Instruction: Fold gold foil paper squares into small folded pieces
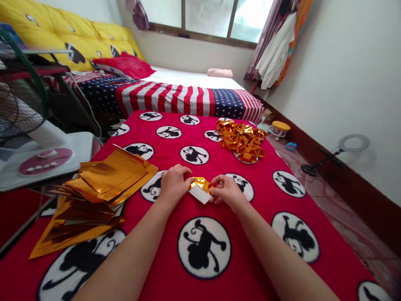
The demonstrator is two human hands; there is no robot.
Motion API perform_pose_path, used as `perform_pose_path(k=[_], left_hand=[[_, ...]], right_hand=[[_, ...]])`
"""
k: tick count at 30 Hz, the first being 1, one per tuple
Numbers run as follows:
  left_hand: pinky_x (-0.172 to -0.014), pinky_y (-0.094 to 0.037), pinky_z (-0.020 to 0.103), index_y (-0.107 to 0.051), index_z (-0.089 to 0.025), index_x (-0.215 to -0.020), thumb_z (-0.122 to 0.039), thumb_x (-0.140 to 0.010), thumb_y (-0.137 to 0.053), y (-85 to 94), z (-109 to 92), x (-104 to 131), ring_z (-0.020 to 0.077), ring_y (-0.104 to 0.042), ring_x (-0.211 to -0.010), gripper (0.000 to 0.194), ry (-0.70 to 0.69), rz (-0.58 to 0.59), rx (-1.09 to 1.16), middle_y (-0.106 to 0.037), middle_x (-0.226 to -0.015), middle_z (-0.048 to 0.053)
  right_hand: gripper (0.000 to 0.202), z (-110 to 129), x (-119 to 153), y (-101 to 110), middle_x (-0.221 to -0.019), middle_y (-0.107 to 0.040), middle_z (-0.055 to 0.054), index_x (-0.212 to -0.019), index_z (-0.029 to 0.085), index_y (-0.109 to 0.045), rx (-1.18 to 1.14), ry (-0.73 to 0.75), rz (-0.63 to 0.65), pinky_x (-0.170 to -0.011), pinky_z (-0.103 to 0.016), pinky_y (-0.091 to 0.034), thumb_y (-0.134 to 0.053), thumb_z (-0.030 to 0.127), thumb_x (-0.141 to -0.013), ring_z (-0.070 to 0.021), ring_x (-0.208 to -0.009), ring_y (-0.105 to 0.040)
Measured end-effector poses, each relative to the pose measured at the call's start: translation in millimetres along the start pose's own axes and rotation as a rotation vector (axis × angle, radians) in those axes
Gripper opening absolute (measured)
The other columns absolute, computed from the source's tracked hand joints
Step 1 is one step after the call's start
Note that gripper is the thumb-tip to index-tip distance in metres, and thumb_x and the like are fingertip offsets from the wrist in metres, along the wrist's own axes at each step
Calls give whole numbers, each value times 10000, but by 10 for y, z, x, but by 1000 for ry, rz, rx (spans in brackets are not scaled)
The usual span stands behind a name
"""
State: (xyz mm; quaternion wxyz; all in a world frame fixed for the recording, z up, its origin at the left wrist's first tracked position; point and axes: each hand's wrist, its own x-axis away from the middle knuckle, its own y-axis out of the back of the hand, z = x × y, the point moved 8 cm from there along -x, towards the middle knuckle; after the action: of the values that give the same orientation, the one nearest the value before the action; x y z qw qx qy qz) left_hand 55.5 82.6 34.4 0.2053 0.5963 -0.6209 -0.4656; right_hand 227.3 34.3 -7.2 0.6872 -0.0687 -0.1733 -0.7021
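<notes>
A small, partly folded piece of gold foil paper (200, 189) with a white underside showing lies between my hands, over the red cloth with monkey circles. My left hand (176, 184) pinches its left corner between thumb and fingers. At its right edge, my right hand (226, 191) grips the paper with thumb and curled fingers. A fanned stack of flat gold sheets (109, 177) lies to the left of my left hand. Beyond my right hand sits a heap of folded gold foil pieces (242, 138).
A white fan base (69, 144) stands at the left beside the red cloth (250, 263). Behind is a bed with a striped and starred cover (175, 98). A yellow stool (281, 125) and a ring light (354, 143) are on the right.
</notes>
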Motion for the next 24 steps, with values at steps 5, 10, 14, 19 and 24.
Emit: perform_pose_path(k=[5, 10, 14, 19, 24], left_hand=[[-719, -450, 280, -712, -234, -833, -306, -746, -710, -38, 28, 3, 175, -632, -806, 113, -3, 8, 53, -700, -853, 15], [-669, -445, 264, -697, -206, -791, -245, -751, -700, -53, 23, -25, 155, -611, -741, 56, -38, -22, 131, -677, -807, 13], [-677, -437, 266, -704, -197, -778, -196, -772, -673, -17, -52, -52, 154, -606, -746, 32, -106, -61, 151, -671, -804, 18], [-696, -451, 259, -714, -189, -797, -198, -794, -662, -38, -138, -40, 147, -605, -753, 53, -158, -24, 221, -667, -826, 25], [-701, -456, 254, -730, -179, -807, -175, -789, -668, -88, -137, -21, 147, -599, -775, 65, -153, 14, 275, -651, -821, 30]], right_hand=[[121, -49, 70, -22, -510, -635, 43, -778, 208, -537, 8, 127, -99, -418, -192, -490, -614, 179, -690, -148, -467, -648], [64, -27, 134, -49, -545, -631, 33, -741, 212, -545, -5, 209, -175, -439, -215, -501, -605, 216, -719, -160, -493, -660], [85, -3, 127, -97, -584, -635, 24, -769, 210, -546, -63, 236, -213, -462, -234, -526, -615, 251, -741, -169, -517, -671], [138, 22, 83, -114, -656, -651, 16, -809, 209, -555, -93, 270, -267, -485, -244, -546, -637, 305, -752, -161, -543, -670], [168, 12, 57, -129, -657, -657, 9, -819, 201, -545, -132, 262, -245, -506, -239, -550, -650, 316, -754, -164, -562, -680]])
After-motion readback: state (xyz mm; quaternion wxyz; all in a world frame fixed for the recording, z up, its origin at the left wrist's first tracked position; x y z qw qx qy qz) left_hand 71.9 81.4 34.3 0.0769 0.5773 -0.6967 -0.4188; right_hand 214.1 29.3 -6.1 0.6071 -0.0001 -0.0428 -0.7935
